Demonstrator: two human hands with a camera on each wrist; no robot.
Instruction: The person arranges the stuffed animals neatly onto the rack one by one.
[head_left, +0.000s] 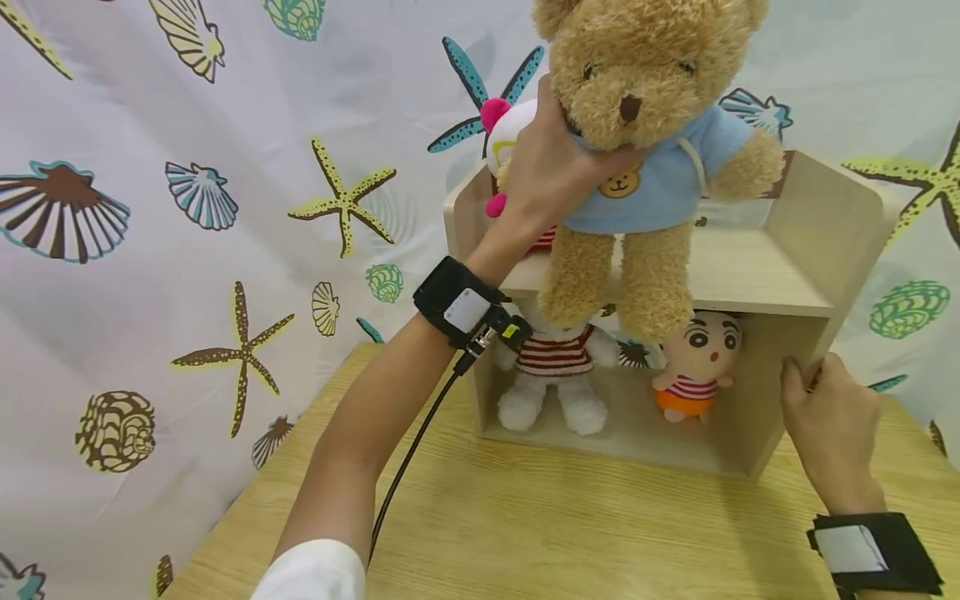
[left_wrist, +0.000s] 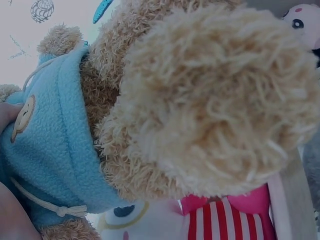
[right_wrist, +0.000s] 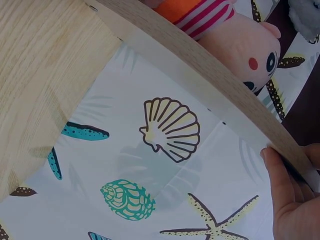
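My left hand [head_left: 558, 162] grips a tan teddy bear [head_left: 660, 75] by its upper body, just under the chin. The bear wears a light blue hoodie [left_wrist: 55, 130] with a small bear face on it. It hangs upright in front of a wooden shelf [head_left: 757, 258], its legs covering part of the upper board. With thumb and fingers, my right hand [head_left: 832, 425] holds the front edge of the shelf's right side panel, also seen in the right wrist view, where the hand [right_wrist: 295, 195] is partly cut off.
On the lower level sit a white plush in a red striped top [head_left: 555, 354] and a boy doll with orange shorts [head_left: 690, 367]. Behind my left hand, a white plush with a pink bow [head_left: 513, 129] is on the upper level. The wooden table [head_left: 525, 517] meets a shell-patterned curtain [head_left: 225, 167].
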